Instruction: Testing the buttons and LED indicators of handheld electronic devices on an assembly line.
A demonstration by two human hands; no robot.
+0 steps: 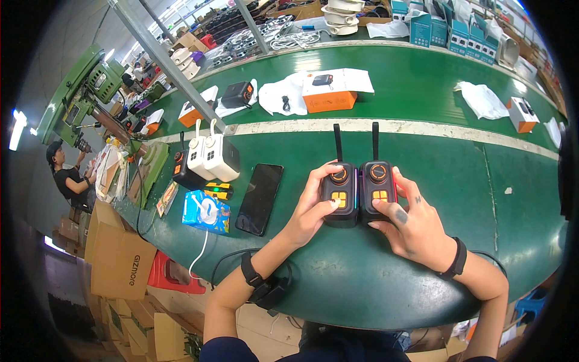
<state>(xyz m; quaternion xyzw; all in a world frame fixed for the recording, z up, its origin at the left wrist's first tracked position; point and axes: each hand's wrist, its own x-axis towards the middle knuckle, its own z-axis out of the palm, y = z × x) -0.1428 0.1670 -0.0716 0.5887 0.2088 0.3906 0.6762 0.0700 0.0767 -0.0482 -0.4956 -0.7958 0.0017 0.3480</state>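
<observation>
Two black portable speakers stand side by side on the green table, each with a round orange-ringed knob, yellow-orange buttons and a strap sticking up. My left hand is closed round the left speaker, its thumb at the buttons. Round the right speaker my right hand is closed too, thumb at its buttons. Coloured light shows along the side of the left speaker, and red light shows at the right one's edge. A black phone lies left of my left hand.
White speakers and another black speaker stand to the left, near a blue carton and a yellow-black gadget. Beyond the pale strip, a conveyor belt carries orange-white boxes. A green drill press and a person are farther left.
</observation>
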